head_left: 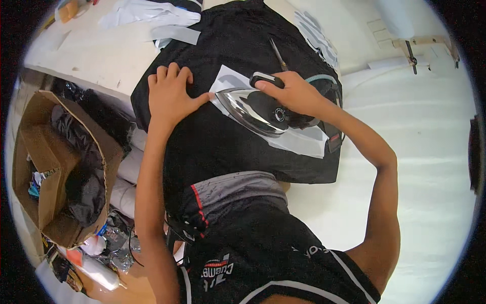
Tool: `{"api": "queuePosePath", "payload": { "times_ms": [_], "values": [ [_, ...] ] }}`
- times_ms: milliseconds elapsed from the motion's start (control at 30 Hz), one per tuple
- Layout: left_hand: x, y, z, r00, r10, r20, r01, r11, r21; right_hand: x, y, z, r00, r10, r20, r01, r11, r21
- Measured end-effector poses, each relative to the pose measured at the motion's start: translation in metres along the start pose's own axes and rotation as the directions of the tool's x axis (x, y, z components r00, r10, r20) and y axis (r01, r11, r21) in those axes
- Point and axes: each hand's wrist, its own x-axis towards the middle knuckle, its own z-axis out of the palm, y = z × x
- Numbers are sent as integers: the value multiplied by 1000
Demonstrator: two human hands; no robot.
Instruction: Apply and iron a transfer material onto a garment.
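My right hand is closed round the black handle of a clothes iron. The iron's shiny soleplate edge lies over a white and grey piece of fabric or paper, which shows at both ends and is hidden beneath it. My left hand rests with fingers spread on the black cloth, its thumb reaching to the piece's left edge beside the iron's tip. A pair of scissors, partly covered, lies on the cloth beyond the iron.
White and grey cut pieces lie at the far left of the table, with more strips at the far right. An open cardboard box holding dark material stands at left. A pale cord runs behind my right wrist.
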Motion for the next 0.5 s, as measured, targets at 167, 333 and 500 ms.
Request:
{"api": "queuePosePath", "payload": {
  "times_ms": [167, 333, 500],
  "values": [
    [-1, 4, 1, 1000, -9, 2, 9, 1000, 25, 4, 5, 1, 1000, 11, 5, -10, 1000, -16],
    [-2, 4, 1, 999, -23, 30, 22, 999, 41, 2, 13, 2, 1000, 28, 14, -29, 991, 132],
    [-3, 5, 1, 999, -24, 34, 23, 998, 51, -13, 23, -13, 992, 72, -100, -63, 994, 94]
  ]
}}
